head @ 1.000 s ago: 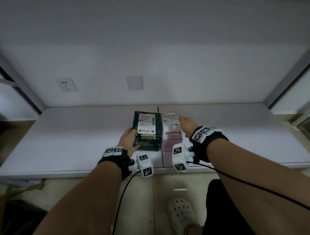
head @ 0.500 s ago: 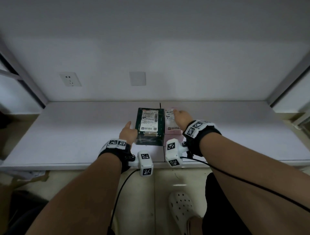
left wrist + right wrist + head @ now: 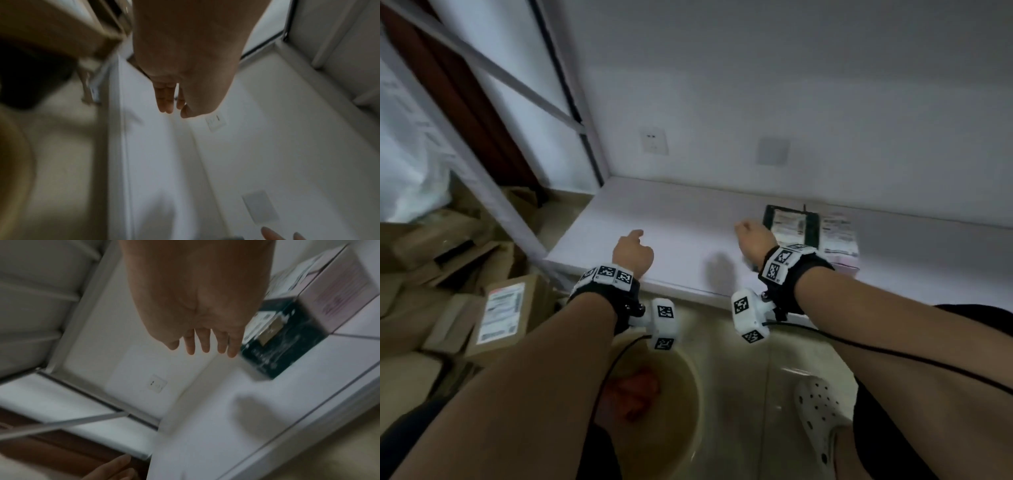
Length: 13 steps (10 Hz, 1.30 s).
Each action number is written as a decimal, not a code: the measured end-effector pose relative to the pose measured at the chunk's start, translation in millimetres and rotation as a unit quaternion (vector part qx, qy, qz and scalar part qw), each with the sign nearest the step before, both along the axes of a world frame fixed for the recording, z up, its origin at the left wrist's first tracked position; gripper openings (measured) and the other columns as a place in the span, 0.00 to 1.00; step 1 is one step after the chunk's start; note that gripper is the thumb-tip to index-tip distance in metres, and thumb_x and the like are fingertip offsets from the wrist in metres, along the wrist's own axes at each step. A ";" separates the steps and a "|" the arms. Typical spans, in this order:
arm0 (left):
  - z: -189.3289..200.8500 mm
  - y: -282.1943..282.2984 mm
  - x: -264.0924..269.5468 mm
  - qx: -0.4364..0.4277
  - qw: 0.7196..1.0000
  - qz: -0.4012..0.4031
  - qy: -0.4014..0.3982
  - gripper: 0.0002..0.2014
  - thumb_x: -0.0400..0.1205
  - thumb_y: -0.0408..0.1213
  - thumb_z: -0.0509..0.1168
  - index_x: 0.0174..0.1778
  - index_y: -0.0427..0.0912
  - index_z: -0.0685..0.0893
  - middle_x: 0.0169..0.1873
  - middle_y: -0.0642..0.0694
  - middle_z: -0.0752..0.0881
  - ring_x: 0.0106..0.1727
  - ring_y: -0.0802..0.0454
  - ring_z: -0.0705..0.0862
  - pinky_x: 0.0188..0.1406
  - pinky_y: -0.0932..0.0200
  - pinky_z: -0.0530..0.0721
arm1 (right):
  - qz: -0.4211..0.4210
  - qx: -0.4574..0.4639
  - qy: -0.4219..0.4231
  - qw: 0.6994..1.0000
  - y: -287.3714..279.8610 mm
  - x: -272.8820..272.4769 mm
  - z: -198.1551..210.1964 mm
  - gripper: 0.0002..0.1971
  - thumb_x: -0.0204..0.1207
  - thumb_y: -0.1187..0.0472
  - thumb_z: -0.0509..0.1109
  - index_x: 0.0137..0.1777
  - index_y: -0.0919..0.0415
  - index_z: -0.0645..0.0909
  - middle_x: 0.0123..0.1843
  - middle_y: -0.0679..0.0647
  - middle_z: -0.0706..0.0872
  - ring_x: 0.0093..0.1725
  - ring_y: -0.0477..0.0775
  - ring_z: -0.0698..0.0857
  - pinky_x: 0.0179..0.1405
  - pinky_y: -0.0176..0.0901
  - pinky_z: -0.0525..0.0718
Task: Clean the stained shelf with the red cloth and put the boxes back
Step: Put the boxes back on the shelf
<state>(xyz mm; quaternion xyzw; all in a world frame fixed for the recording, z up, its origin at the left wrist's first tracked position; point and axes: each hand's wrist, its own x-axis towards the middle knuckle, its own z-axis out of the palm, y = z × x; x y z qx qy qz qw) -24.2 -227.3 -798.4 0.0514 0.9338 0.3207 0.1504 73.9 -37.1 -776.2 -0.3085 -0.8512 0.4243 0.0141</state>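
Head view shows your left hand (image 3: pixel 632 253) hovering over the front left part of the flat white shelf board (image 3: pixel 688 219), its fingers loose and holding nothing; the left wrist view confirms this, with relaxed fingers (image 3: pixel 164 99) hanging apart from the shelf surface. Your right hand (image 3: pixel 755 240) floats above the middle of the shelf, just left of the dark green rectangular box with a white label (image 3: pixel 791 224), and it grips nothing either; in the right wrist view its fingers (image 3: pixel 205 341) are spread and straight, close to the green box's near corner, though the blur keeps you from telling whether they touch it. A pale pink rectangular box (image 3: pixel 839 236) stands right beside the green one, side against side, both near the back wall. Down on the floor below your left forearm, the crumpled red cloth (image 3: pixel 637 394) lies inside a round beige plastic basin (image 3: pixel 688 394). Brown cardboard parcels (image 3: pixel 500 315) are piled on the floor to the left of the shelf frame, and a white perforated clog (image 3: pixel 818 411) shows by the basin.
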 end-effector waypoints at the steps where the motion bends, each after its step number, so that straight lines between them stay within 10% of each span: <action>1: 3.9 -63.5 -7.9 -0.028 0.999 0.033 0.019 0.26 0.82 0.28 0.56 0.78 0.43 0.69 0.74 0.38 0.71 0.71 0.40 0.76 0.69 0.53 0.75 | 0.048 -0.003 0.007 0.999 -50.5 -19.4 -1.5 0.21 0.87 0.59 0.50 0.63 0.74 0.78 0.64 0.68 0.82 0.66 0.66 0.79 0.62 0.45 0.74; 3: -11.9 -191.0 -4.0 -0.073 0.987 0.136 0.034 0.22 0.78 0.40 0.58 0.69 0.47 0.78 0.66 0.38 0.79 0.64 0.38 0.81 0.64 0.47 0.81 | 0.134 -0.021 -0.009 0.991 -155.6 -56.6 -7.8 0.23 0.87 0.52 0.51 0.74 0.66 0.72 0.74 0.61 0.75 0.74 0.61 0.74 0.70 0.42 0.69; 5: -44.2 -274.1 0.6 -0.014 0.953 0.288 -0.097 0.30 0.78 0.37 0.61 0.79 0.40 0.67 0.78 0.36 0.63 0.73 0.33 0.71 0.74 0.43 0.72 | 0.200 -0.027 -0.038 0.979 -232.3 -77.2 -24.6 0.22 0.87 0.53 0.50 0.72 0.66 0.73 0.72 0.63 0.77 0.70 0.63 0.76 0.67 0.44 0.71; 7: -173.9 -351.8 -57.1 0.133 0.925 0.316 -0.164 0.36 0.69 0.46 0.65 0.74 0.38 0.71 0.68 0.35 0.79 0.66 0.33 0.80 0.65 0.37 0.81 | 0.217 -0.137 -0.074 0.964 -284.4 -89.0 -43.2 0.24 0.87 0.52 0.50 0.72 0.69 0.72 0.69 0.69 0.77 0.65 0.64 0.78 0.65 0.52 0.74; 9: -108.4 -327.8 -26.2 0.179 0.920 0.271 -0.220 0.37 0.73 0.47 0.68 0.77 0.35 0.67 0.70 0.39 0.78 0.67 0.37 0.79 0.67 0.44 0.80 | 0.210 -0.270 -0.132 0.930 -325.5 -96.5 -60.7 0.27 0.85 0.45 0.51 0.80 0.59 0.62 0.80 0.59 0.67 0.78 0.61 0.68 0.71 0.55 0.71; 13: -105.5 -318.0 -25.3 0.199 0.911 0.305 -0.196 0.23 0.83 0.47 0.60 0.73 0.42 0.73 0.70 0.38 0.76 0.70 0.38 0.77 0.71 0.46 0.76 | 0.212 -0.337 -0.160 0.903 -330.4 -103.2 -61.2 0.33 0.81 0.36 0.51 0.81 0.55 0.60 0.80 0.55 0.68 0.79 0.56 0.68 0.76 0.52 0.67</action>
